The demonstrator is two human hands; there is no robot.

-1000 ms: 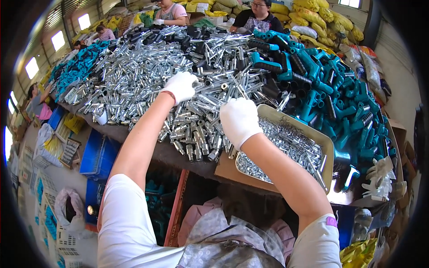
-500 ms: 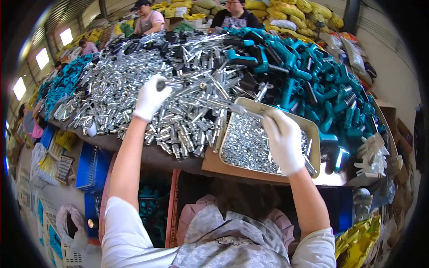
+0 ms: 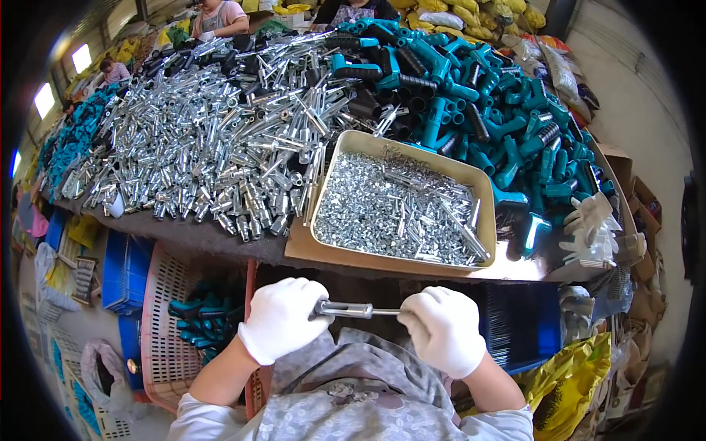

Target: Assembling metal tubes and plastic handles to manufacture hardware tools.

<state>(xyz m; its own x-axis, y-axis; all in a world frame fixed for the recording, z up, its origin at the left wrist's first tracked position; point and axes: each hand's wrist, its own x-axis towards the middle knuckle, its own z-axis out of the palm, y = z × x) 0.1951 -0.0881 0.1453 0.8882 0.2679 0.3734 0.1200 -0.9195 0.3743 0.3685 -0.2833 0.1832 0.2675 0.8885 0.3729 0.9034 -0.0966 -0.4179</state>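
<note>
Both my hands wear white gloves and are held close in front of my apron. My left hand [image 3: 285, 321] is closed round one end of a silvery metal tube [image 3: 347, 310], which points right. From the tube's right end a thin metal rod [image 3: 385, 312] runs to my right hand [image 3: 445, 332], whose fingers are pinched on it. Tube and rod lie level, in one line. Beyond my hands, on the table edge, stands a cream tray [image 3: 486, 220] of small metal pieces [image 3: 357, 202], with some longer tubes and pins.
A heap of silvery metal tubes [image 3: 206, 132] covers the table's left and middle; teal tool housings [image 3: 441, 95] are piled right. White gloves [image 3: 590, 220] lie at the right edge. Below are a pink basket [image 3: 163, 331] and a yellow bag [image 3: 570, 389]. Co-workers [image 3: 220, 18] are across the table.
Both hands have come back from over the heap and tray to my apron, and closer together. The tube and rod are now lined up between them. The view has tilted lower.
</note>
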